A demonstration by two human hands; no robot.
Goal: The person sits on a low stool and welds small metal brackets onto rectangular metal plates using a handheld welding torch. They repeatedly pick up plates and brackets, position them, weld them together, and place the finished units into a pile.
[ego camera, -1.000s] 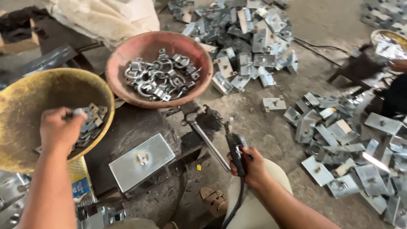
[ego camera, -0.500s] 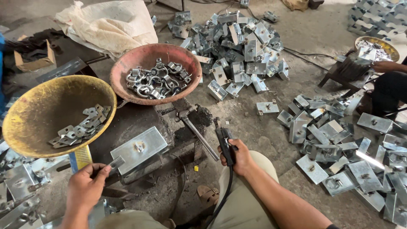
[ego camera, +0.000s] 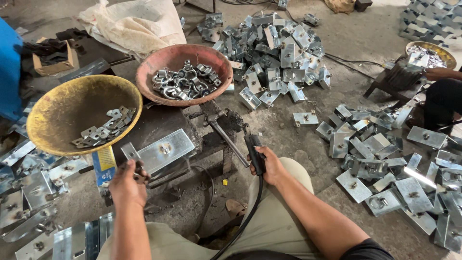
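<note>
Left hand (ego camera: pixel 127 183) pinches small flat bracket (ego camera: pixel 130 152) against galvanised plate (ego camera: pixel 163 151): stiff, light, sharp-edged; grip by edges. Right hand (ego camera: pixel 269 166) wraps black tool handle (ego camera: pixel 255 153).

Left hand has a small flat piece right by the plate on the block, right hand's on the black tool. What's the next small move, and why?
Probably set the small piece flat on the plate beside its centre fitting. The left hand holds it at the plate's near-left corner, not yet seated, while the right hand grips the tool off to the side, tip clear of the plate.
</note>
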